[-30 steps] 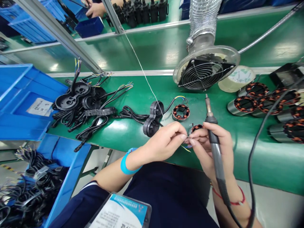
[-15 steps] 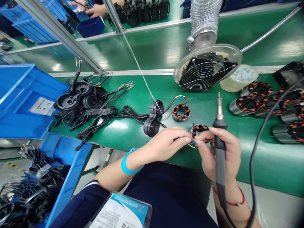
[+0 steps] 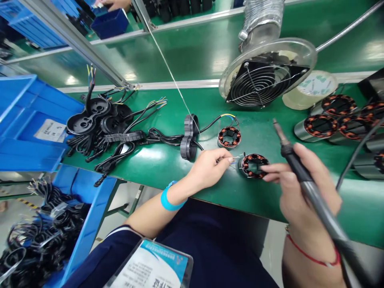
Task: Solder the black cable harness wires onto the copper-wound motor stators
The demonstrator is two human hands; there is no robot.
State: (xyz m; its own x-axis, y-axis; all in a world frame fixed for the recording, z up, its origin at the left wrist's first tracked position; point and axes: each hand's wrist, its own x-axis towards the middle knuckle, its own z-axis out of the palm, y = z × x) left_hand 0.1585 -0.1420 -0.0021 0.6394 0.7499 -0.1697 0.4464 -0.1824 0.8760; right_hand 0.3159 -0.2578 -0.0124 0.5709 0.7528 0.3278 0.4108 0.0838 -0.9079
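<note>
My left hand [image 3: 211, 167] pinches a thin wire [image 3: 237, 157] beside a copper-wound stator [image 3: 243, 167]. In my right hand [image 3: 303, 196] is a soldering iron [image 3: 304, 176], its tip pointing up and away to the left. Fingers of that hand reach to the stator's right rim; whether they touch it I cannot tell. A second stator [image 3: 220, 141] sits just behind, joined by coloured wires to a cable that runs from a black twin-ring plastic housing [image 3: 188, 148]. Blue and other wire ends show partly under my left fingertips.
A fume extractor fan [image 3: 257, 86] on a clear duct hangs over the bench's back. Several stators [image 3: 320, 127] and a tape roll [image 3: 310, 91] stand right. Cabled housings [image 3: 90, 116] lie left, by blue bins [image 3: 18, 120]. A thin cord [image 3: 168, 66] slants down. Another person's hand [image 3: 115, 5] shows behind.
My right hand has let go of the wire and moved right, towards the stator's far rim, tilting the soldering iron. My left hand keeps its pinch, slightly further left.
</note>
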